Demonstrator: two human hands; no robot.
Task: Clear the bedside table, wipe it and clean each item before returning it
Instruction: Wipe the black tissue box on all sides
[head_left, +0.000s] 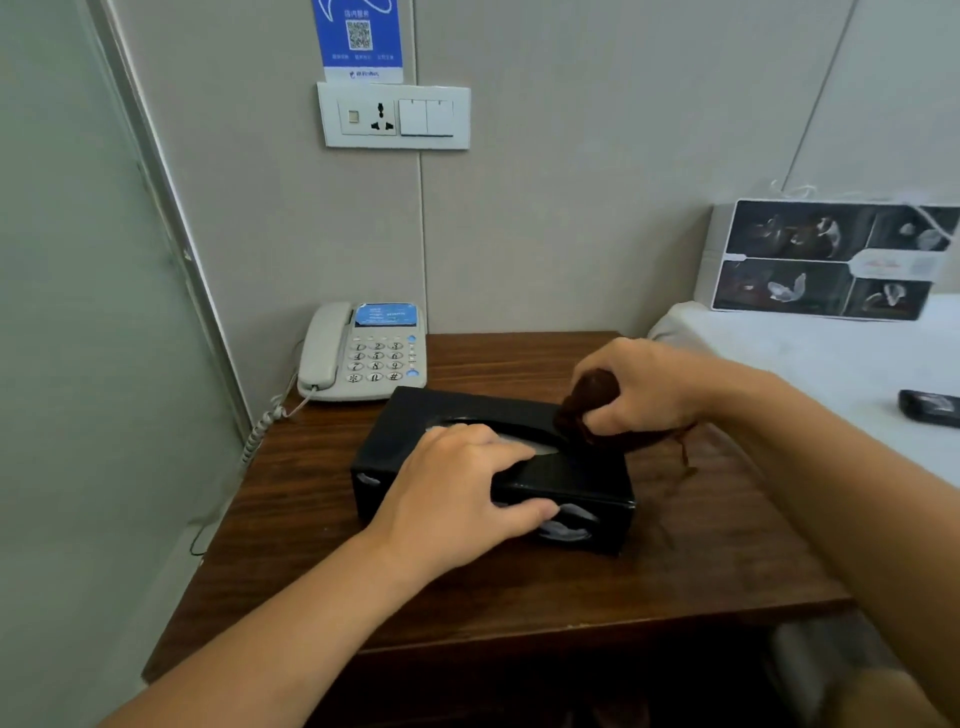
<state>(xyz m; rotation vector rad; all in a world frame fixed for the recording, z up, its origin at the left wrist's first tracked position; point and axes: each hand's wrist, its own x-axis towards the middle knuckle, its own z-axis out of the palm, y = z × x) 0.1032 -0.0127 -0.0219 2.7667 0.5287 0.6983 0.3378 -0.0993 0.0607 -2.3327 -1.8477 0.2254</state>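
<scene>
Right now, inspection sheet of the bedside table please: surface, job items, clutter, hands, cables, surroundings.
Surface: wooden table, dark and glossy.
Job items: black tissue box at centre; grey phone at back left.
Clutter: nothing seen on the table.
Hands: left hand holds the box steady; right hand grips a brown cloth against the box top.
Cables: coiled phone cord hangs off the left edge.
Surroundings: wall socket panel; bed at right with a picture box and a dark remote.

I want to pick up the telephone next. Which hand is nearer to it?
Left. The left hand holds the tissue box just in front of the telephone; the right hand, gripping a brown cloth, is further right.
</scene>
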